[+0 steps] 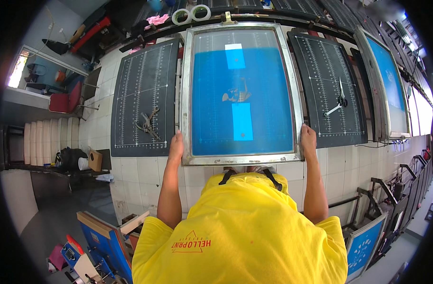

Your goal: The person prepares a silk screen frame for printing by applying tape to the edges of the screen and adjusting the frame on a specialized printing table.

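Observation:
A screen printing frame with a metal rim and blue coated mesh lies in front of me. Its mesh bears a small clear design near the middle, and two pale rectangles show on it. My left hand grips the rim by the near left corner. At the near right corner my right hand is closed on the same rim, thumb along the side; the other fingers are mostly hidden. Pliers rest on the left black gridded board. On the right gridded board are scissors and a wrench.
Two tape rolls and a pink cloth sit beyond the left board. Another blue screen frame stands tilted at the right. More screens lean behind me on both sides. A red chair is at the far left.

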Motion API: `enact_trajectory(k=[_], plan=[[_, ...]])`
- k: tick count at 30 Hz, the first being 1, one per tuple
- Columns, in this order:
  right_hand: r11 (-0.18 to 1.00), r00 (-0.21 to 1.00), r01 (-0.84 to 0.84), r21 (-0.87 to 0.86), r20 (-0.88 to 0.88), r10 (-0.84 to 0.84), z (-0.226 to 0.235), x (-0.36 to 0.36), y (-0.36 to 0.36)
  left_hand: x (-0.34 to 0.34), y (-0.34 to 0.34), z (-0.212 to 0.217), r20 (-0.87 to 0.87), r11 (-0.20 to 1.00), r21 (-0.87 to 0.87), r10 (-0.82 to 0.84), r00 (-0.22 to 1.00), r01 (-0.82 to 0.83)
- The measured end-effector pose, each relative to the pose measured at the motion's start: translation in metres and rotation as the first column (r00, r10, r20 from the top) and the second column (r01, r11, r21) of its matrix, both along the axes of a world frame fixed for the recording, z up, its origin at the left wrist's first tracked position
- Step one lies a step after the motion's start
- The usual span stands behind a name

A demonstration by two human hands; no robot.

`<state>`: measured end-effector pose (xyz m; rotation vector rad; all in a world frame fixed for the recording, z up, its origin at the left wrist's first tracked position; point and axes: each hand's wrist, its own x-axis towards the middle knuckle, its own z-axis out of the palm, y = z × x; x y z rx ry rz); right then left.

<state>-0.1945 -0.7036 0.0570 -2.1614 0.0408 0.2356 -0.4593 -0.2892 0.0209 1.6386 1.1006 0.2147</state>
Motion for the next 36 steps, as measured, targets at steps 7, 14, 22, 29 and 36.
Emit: enact_trajectory(k=[7, 14, 22, 29, 36], plan=[[0.999, 1.0, -0.007, -0.05, 0.027, 0.009, -0.025, -0.006, 0.001, -0.007, 0.002, -0.012, -0.021, 0.989, 0.144, 0.031, 0.999, -0.027], [0.996, 0.988, 0.086, 0.019, 0.126, -0.088, -0.048, -0.003, -0.015, 0.0, 0.001, -0.019, 0.047, 0.962, 0.259, 0.077, 0.996, -0.087], [0.973, 0.938, 0.227, 0.037, 0.259, -0.229, 0.004, -0.04, -0.036, -0.003, -0.004, -0.033, 0.052, 0.952, 0.303, 0.017, 0.998, -0.032], [0.913, 0.895, 0.367, 0.18, 0.198, -0.399, 0.048, -0.074, -0.107, 0.061, -0.062, 0.029, -0.009, 0.838, 0.544, -0.033, 0.999, 0.032], [0.752, 0.704, 0.576, 0.321, 0.274, -0.656, 0.074, -0.086, -0.223, 0.179, -0.151, 0.075, 0.155, 0.836, 0.479, -0.382, 0.911, 0.269]])
